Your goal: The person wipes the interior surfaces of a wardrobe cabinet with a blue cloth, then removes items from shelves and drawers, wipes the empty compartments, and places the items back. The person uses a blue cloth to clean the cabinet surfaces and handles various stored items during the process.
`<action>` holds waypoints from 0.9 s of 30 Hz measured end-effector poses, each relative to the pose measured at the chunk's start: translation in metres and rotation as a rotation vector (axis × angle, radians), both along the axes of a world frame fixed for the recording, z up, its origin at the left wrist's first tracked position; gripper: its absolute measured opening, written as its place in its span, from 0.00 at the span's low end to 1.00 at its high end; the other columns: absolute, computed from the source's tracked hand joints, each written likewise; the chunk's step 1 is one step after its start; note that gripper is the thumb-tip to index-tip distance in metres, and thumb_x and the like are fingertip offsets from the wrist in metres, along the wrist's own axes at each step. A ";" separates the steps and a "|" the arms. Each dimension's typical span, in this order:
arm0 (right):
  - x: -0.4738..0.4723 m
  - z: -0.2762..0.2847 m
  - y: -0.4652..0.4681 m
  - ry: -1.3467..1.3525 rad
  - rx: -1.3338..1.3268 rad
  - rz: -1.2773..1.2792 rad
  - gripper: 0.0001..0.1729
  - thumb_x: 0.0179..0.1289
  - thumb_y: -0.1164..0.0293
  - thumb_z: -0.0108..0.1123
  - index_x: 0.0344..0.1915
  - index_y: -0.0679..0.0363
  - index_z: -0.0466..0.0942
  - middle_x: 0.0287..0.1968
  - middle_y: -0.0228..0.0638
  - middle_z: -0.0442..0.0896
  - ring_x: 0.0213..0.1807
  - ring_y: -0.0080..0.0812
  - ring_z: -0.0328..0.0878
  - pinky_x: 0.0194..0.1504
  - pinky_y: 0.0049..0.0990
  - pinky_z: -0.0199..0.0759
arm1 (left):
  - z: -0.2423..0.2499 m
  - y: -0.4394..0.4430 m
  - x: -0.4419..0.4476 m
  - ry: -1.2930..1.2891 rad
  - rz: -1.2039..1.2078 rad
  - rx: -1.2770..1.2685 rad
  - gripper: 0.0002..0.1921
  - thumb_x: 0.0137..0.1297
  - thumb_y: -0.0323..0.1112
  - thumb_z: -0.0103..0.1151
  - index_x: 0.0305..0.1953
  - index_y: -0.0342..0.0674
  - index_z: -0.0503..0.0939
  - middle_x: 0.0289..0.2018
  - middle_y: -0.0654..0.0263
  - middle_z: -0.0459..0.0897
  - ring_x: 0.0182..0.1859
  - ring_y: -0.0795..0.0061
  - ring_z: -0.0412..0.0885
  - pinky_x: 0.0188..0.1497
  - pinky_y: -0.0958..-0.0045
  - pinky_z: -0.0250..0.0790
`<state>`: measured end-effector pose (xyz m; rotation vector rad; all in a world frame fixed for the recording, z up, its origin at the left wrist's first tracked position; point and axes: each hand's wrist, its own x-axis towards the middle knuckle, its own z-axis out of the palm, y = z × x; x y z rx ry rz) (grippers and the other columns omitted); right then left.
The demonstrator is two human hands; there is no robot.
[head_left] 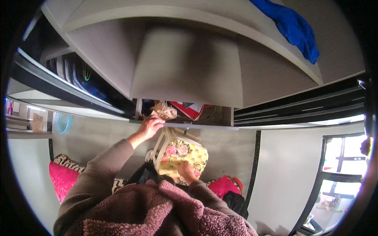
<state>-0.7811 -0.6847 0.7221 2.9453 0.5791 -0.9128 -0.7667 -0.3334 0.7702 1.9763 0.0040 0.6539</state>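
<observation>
My left hand rests at the front edge of a pulled-out drawer, its fingers bent over the left part of the rim; whether they grip it I cannot tell. Just behind the fingers lies a crumpled beige cloth item inside the drawer. Beside it are a red and white item and a thin cord or wire. My right hand is lowered over the yellow floral seat of a plastic chair, its fingers partly hidden from view.
Grey wooden shelving rises over the drawer, with a blue cloth hanging at upper right. A light blue basin is at the far left. Pink patterned cushions lie low on both sides. A window is at right.
</observation>
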 end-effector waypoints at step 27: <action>0.070 -0.024 0.007 0.224 -0.172 0.193 0.32 0.59 0.50 0.69 0.51 0.67 0.81 0.49 0.56 0.81 0.53 0.53 0.80 0.54 0.43 0.76 | 0.020 0.022 0.024 0.397 -0.121 -0.038 0.10 0.61 0.28 0.69 0.44 0.39 0.85 0.43 0.61 0.84 0.44 0.67 0.84 0.48 0.71 0.78</action>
